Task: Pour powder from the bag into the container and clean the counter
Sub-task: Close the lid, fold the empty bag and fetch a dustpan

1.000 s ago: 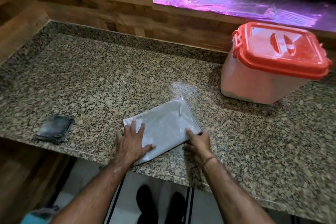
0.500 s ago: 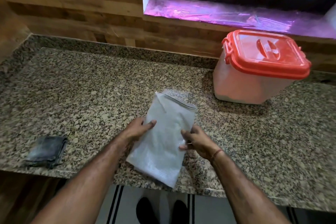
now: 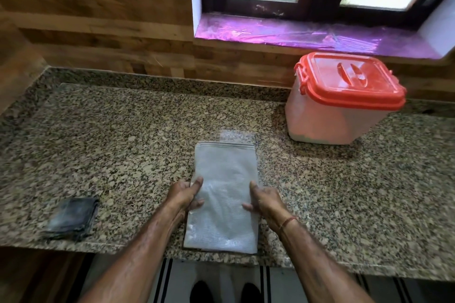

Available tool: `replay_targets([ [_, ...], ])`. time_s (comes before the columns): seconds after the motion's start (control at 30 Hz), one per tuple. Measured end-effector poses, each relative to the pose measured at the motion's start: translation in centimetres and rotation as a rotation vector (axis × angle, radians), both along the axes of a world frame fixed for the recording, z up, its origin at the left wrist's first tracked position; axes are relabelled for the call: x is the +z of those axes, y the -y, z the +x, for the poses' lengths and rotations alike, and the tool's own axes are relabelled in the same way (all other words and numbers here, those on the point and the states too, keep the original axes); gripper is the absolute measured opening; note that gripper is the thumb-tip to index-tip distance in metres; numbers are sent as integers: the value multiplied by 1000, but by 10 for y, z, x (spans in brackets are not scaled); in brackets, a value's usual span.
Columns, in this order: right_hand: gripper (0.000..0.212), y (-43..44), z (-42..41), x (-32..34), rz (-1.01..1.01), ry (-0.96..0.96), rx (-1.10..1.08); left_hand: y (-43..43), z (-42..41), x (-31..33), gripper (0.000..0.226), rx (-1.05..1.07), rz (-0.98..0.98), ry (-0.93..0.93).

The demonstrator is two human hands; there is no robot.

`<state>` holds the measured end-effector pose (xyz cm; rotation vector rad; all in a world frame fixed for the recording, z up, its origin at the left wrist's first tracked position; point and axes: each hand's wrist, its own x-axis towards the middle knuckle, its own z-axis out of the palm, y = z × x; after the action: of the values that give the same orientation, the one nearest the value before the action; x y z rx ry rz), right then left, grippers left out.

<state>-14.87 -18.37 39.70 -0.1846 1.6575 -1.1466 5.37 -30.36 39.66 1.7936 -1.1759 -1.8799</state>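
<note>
1. The left hand [image 3: 184, 195] grips the left edge of the bag [image 3: 225, 194]: the thumb lies on top and the fingers curl around the edge.
2. The bag is a flat, whitish, translucent pouch. It lies lengthwise on the counter [image 3: 147, 142] between the two hands, with its near end close to the front edge at the middle.
3. The right hand [image 3: 266, 202] pinches the right edge of the bag, with the thumb and a fingertip on its top face. A red thread [image 3: 288, 221] circles the wrist.
4. A folded dark cloth [image 3: 72, 216] lies near the front edge, toward the left corner, well apart from the bag.
5. The counter is speckled granite. A pale, hazy patch [image 3: 236, 135] lies on it just beyond the far end of the bag.
6. The container [image 3: 327, 120] stands near the back edge on the right, well apart from the hands. Its red lid [image 3: 349, 81] is on.
7. A wood-panelled wall [image 3: 98, 32] runs behind the counter. A window sill [image 3: 295, 34] covered in purple film sits above the container.
8. The contents of the bag and the container cannot be determined through their cloudy walls.
9. The cloth is blurred. Two dark shoes [image 3: 202, 291] show below the front edge, cut off by the frame.
</note>
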Motion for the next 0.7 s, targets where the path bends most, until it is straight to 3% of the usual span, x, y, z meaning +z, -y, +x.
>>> replay_targets([
  [0.17, 40, 12, 2, 16, 24, -69, 5, -5, 1, 24, 44, 88, -140, 48],
  [0.3, 41, 26, -2, 42, -168, -58, -39, 3, -2, 47, 88, 147, -289, 64],
  [0.5, 27, 25, 3, 70, -421, -46, 54, -16, 8, 70, 19, 333, -302, -19],
  [0.6, 25, 17, 17, 56, -426, -41, 92, -39, 23, 62, 21, 439, -285, -94],
  [0.7, 22, 11, 34, 42, -430, 80, 126, -70, 42, 60, 26, 539, -384, -86],
])
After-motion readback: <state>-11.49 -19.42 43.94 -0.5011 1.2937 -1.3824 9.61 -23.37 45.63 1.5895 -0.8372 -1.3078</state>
